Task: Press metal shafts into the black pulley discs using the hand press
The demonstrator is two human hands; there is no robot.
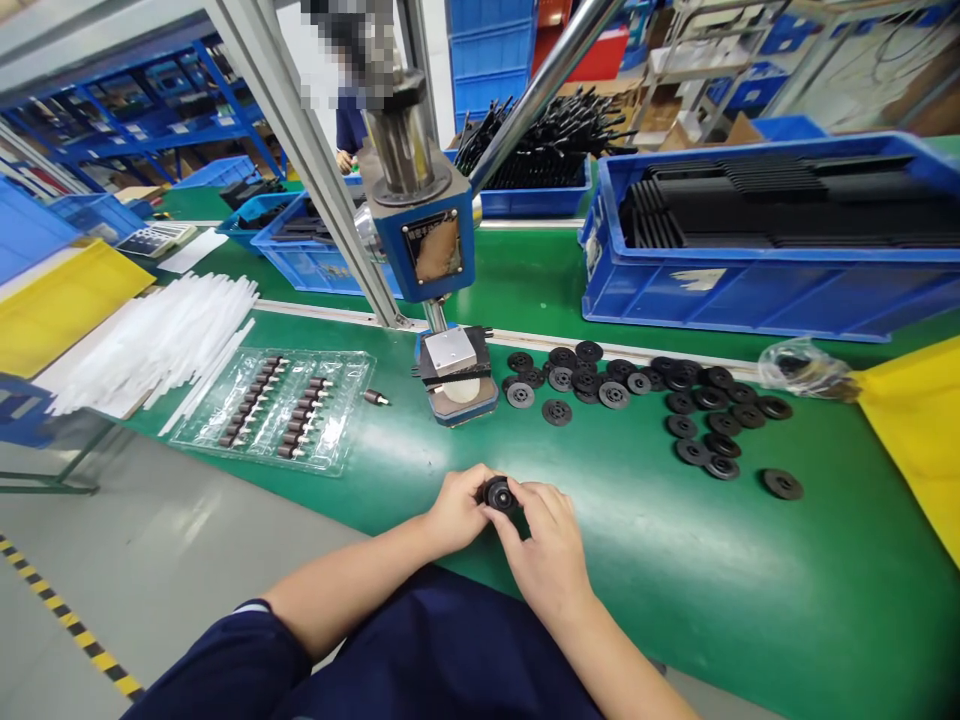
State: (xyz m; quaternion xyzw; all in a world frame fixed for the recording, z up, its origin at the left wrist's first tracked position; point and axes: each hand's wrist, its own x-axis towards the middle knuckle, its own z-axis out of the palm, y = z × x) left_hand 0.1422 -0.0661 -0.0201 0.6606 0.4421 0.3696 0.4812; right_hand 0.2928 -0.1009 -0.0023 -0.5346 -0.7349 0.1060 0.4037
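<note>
Both my hands hold a small round black part [499, 494] above the front of the green table, a pale metal dot at its centre. My left hand [459, 508] grips its left side, and my right hand [547, 530] pinches it from the right with thumb and fingers. Just beyond stands a blue hand press [431, 250], with a metal block over its base. Many black discs [614, 394] lie loose to the right of the press. One small dark cylinder with a white shaft [376, 398] lies left of the press.
At left, a clear plastic tray [349, 440] holds several dark cylinders, beside a pile of white tubes [172, 335]. Blue bins [720, 285] with black parts stand at the back. A yellow bin [919, 430] is at right, near a clear bag [806, 365]. A person's hand [344, 162] shows behind the press.
</note>
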